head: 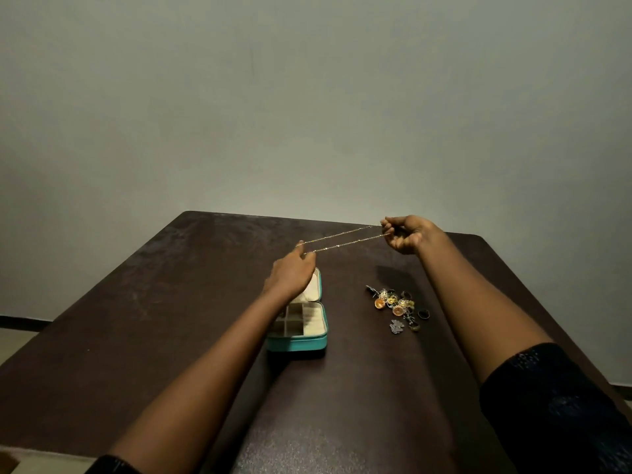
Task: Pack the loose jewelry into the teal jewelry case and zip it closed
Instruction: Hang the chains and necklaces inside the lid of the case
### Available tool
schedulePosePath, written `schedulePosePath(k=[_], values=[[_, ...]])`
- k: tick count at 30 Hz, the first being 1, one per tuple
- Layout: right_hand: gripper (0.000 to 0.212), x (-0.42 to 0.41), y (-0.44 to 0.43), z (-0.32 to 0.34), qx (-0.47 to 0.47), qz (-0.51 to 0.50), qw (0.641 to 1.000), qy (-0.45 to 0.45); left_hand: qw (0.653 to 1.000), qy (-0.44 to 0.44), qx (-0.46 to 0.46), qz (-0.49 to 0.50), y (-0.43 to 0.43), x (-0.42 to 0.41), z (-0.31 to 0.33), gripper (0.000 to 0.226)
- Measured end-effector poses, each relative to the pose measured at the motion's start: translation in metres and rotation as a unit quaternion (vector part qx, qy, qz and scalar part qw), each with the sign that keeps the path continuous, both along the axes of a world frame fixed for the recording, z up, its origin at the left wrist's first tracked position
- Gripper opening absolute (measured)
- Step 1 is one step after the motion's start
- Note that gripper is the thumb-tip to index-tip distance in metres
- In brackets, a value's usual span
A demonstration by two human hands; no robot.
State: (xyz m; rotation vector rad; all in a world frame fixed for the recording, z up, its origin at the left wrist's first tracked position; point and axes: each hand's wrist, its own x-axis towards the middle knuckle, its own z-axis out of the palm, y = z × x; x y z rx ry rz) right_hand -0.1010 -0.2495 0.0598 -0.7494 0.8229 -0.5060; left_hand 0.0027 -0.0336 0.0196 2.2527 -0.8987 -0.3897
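Note:
A thin gold chain necklace [342,240] is stretched taut in two strands above the table, between my two hands. My left hand [292,273] pinches one end above the open lid of the teal jewelry case [297,343]. My right hand [405,234] pinches the other end, farther back and to the right. The case lies open near the table's middle, showing cream compartments; my left wrist hides part of its lid. A pile of loose jewelry [398,309], with earrings and rings, lies on the table to the right of the case.
The dark brown table [136,302] stands against a plain grey wall [307,97]. Its far edge runs just behind my right hand. A strip of floor shows past the table's left edge.

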Motion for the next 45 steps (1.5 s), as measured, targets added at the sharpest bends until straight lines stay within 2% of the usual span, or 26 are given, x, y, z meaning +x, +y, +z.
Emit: schedulePosePath(k=[2,3,5,8,10,12,13,18,22,23,24,25,28,31,34,36,39,42,45], values=[[0.026,0.000,0.004,0.002,-0.003,0.003,1.000,-0.013,0.976,0.175,-0.127,0.006,0.002,-0.002,0.008,0.039],[0.025,-0.001,0.006,0.002,0.001,0.004,1.000,-0.024,0.940,0.283,-0.190,0.021,0.003,-0.005,0.012,0.029],[0.021,-0.002,0.012,0.000,0.030,-0.004,0.998,-0.060,0.840,0.444,-0.307,0.051,0.003,-0.008,0.018,0.016],[0.020,-0.004,0.025,-0.003,0.069,-0.034,0.990,-0.119,0.709,0.537,-0.449,0.088,-0.001,-0.005,0.020,0.022],[0.022,-0.003,0.034,-0.004,0.081,-0.053,0.983,-0.156,0.638,0.569,-0.506,0.112,-0.001,-0.002,0.021,0.025],[0.021,-0.002,0.043,-0.003,0.082,-0.068,0.978,-0.178,0.584,0.596,-0.536,0.133,0.000,0.001,0.022,0.025],[0.020,-0.002,0.046,-0.002,0.079,-0.070,0.978,-0.182,0.569,0.602,-0.542,0.143,0.000,0.002,0.022,0.025],[0.021,0.003,0.063,0.001,0.050,-0.075,0.978,-0.186,0.550,0.603,-0.548,0.183,-0.002,0.008,0.019,0.022],[0.017,0.002,0.072,-0.006,0.058,-0.074,0.980,-0.175,0.497,0.618,-0.586,0.165,0.006,0.013,0.019,0.021],[0.017,0.002,0.075,-0.008,0.063,-0.073,0.980,-0.173,0.496,0.615,-0.593,0.155,0.008,0.013,0.019,0.020],[0.019,0.002,0.078,-0.009,0.066,-0.071,0.981,-0.170,0.509,0.607,-0.593,0.145,0.009,0.013,0.019,0.020],[0.023,0.004,0.081,-0.009,0.062,-0.067,0.982,-0.164,0.536,0.596,-0.582,0.136,0.010,0.012,0.019,0.021],[0.028,0.008,0.093,-0.005,0.025,-0.021,0.991,-0.129,0.662,0.543,-0.505,0.108,0.011,0.008,0.022,0.024],[0.026,0.015,0.108,0.004,-0.054,0.052,0.994,-0.076,0.784,0.463,-0.409,0.059,0.010,0.001,0.028,0.024],[0.031,0.019,0.117,0.012,-0.167,0.100,0.981,-0.008,0.870,0.378,-0.315,0.011,0.011,-0.006,0.035,0.025],[0.031,0.019,0.122,0.017,-0.255,0.115,0.959,0.054,0.901,0.339,-0.271,-0.005,0.013,-0.009,0.039,0.030],[0.024,0.017,0.128,0.024,-0.386,0.130,0.900,0.155,0.927,0.297,-0.227,-0.017,0.016,-0.012,0.043,0.036],[0.024,0.016,0.131,0.026,-0.494,0.123,0.829,0.231,0.937,0.284,-0.202,-0.033,0.016,-0.015,0.047,0.037],[0.025,0.015,0.130,0.026,-0.556,0.144,0.771,0.273,0.936,0.296,-0.184,-0.042,0.019,-0.018,0.052,0.035]])
